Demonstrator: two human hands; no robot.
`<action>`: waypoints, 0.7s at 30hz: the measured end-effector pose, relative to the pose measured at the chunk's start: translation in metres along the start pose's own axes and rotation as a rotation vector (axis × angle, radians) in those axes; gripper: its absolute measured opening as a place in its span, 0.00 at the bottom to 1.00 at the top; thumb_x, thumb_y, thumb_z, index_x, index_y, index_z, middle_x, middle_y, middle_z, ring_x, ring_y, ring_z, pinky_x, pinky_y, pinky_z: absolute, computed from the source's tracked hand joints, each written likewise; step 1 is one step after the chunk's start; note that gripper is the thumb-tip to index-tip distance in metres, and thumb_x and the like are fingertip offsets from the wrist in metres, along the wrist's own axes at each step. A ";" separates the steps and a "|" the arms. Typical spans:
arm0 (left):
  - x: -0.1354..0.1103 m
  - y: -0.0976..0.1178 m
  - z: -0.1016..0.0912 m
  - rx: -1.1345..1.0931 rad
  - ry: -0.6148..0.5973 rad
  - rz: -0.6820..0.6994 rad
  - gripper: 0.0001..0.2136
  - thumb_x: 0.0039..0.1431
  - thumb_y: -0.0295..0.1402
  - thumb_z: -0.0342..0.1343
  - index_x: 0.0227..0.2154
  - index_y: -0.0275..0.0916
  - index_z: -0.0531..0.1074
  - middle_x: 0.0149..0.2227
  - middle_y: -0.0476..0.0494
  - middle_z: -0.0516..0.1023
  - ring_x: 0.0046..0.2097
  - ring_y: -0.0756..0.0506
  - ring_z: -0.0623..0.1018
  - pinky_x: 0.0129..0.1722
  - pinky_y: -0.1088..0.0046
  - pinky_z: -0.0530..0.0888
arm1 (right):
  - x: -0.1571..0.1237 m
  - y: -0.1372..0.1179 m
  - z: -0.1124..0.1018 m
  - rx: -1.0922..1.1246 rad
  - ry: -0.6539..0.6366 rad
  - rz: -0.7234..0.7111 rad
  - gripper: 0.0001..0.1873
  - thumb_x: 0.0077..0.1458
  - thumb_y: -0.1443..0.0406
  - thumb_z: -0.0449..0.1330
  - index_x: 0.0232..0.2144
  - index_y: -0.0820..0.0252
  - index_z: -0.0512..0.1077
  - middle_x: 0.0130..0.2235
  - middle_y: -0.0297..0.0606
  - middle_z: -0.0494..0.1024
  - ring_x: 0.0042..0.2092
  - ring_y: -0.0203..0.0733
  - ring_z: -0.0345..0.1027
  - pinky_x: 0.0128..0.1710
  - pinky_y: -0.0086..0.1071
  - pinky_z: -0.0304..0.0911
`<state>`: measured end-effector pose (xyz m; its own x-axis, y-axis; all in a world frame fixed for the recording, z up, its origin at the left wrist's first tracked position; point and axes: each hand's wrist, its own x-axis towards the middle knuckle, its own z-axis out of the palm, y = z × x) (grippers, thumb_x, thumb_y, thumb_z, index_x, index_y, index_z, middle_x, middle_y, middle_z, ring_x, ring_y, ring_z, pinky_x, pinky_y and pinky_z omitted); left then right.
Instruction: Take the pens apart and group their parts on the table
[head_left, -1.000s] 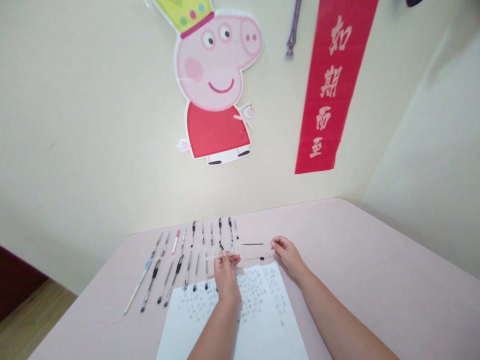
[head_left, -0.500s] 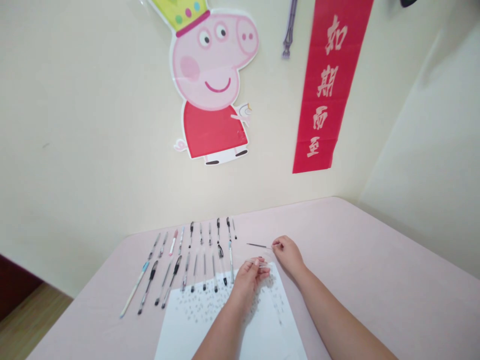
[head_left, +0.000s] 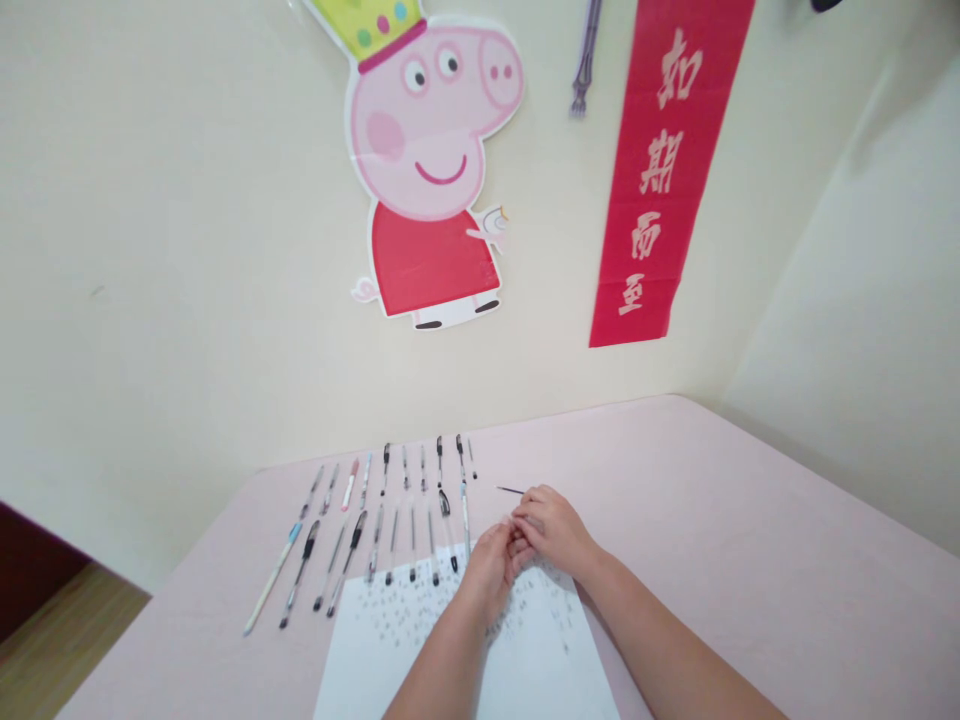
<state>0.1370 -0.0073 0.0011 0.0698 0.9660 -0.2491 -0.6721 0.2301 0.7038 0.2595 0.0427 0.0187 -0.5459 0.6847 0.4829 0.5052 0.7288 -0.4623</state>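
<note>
My left hand (head_left: 491,568) is closed over the top part of the paper, its fingers around a clear tube that looks like a pen barrel, now mostly hidden. My right hand (head_left: 553,528) meets it from the right, fingers curled in against the left fingertips. What the right fingers pinch, if anything, is covered. Just beyond the right knuckles lies a dark pen refill (head_left: 510,490), its right part hidden behind that hand. Under both hands is a white sheet of paper (head_left: 394,685) scattered with many small grey marks or bits, too small to make out.
Left of my hands, pens lie in two rough rows, among them a black-capped pen (head_left: 300,572), a pale pen with a blue end (head_left: 271,580) and a pink-and-white pen (head_left: 350,485). The pink tabletop (head_left: 750,540) meets the wall (head_left: 225,300) at the back.
My right hand has left the refill's end and moved left and slightly down to join my left hand. The refill stays on the table. The view has shifted slightly.
</note>
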 end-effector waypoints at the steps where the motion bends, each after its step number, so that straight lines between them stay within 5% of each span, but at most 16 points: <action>1: -0.001 0.000 0.001 0.033 -0.019 -0.013 0.12 0.52 0.38 0.58 0.30 0.31 0.73 0.30 0.41 0.76 0.30 0.51 0.75 0.33 0.76 0.73 | 0.000 0.002 0.000 -0.012 -0.014 0.007 0.07 0.52 0.70 0.56 0.27 0.59 0.74 0.31 0.38 0.73 0.36 0.40 0.64 0.38 0.33 0.59; 5: -0.004 -0.003 0.003 0.201 -0.042 0.028 0.17 0.48 0.44 0.59 0.30 0.32 0.72 0.30 0.40 0.76 0.30 0.49 0.75 0.33 0.73 0.72 | 0.000 0.010 -0.001 -0.051 -0.033 0.059 0.08 0.52 0.70 0.55 0.27 0.59 0.75 0.31 0.38 0.74 0.36 0.39 0.65 0.38 0.32 0.59; 13: -0.008 0.011 0.003 0.781 0.203 0.458 0.15 0.53 0.44 0.52 0.20 0.38 0.67 0.17 0.52 0.66 0.20 0.52 0.66 0.24 0.76 0.63 | -0.007 0.015 -0.001 -0.168 -0.176 0.186 0.07 0.52 0.67 0.55 0.29 0.59 0.74 0.32 0.37 0.74 0.36 0.39 0.66 0.37 0.30 0.58; 17: -0.010 0.014 0.005 0.821 0.208 0.468 0.13 0.54 0.42 0.52 0.20 0.38 0.68 0.17 0.52 0.65 0.21 0.52 0.65 0.25 0.76 0.62 | -0.008 0.012 -0.001 -0.215 -0.091 0.214 0.11 0.50 0.68 0.57 0.38 0.60 0.72 0.39 0.42 0.74 0.42 0.43 0.66 0.41 0.34 0.60; 21: -0.007 0.011 0.002 0.818 0.186 0.436 0.15 0.54 0.44 0.52 0.20 0.38 0.68 0.16 0.52 0.65 0.20 0.52 0.65 0.23 0.76 0.62 | -0.005 0.015 0.002 -0.188 -0.080 0.041 0.21 0.52 0.66 0.56 0.50 0.55 0.67 0.55 0.44 0.66 0.56 0.48 0.57 0.54 0.44 0.53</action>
<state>0.1310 -0.0115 0.0117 -0.2320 0.9682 0.0935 0.1191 -0.0671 0.9906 0.2682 0.0501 0.0079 -0.5698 0.7167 0.4022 0.6402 0.6939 -0.3295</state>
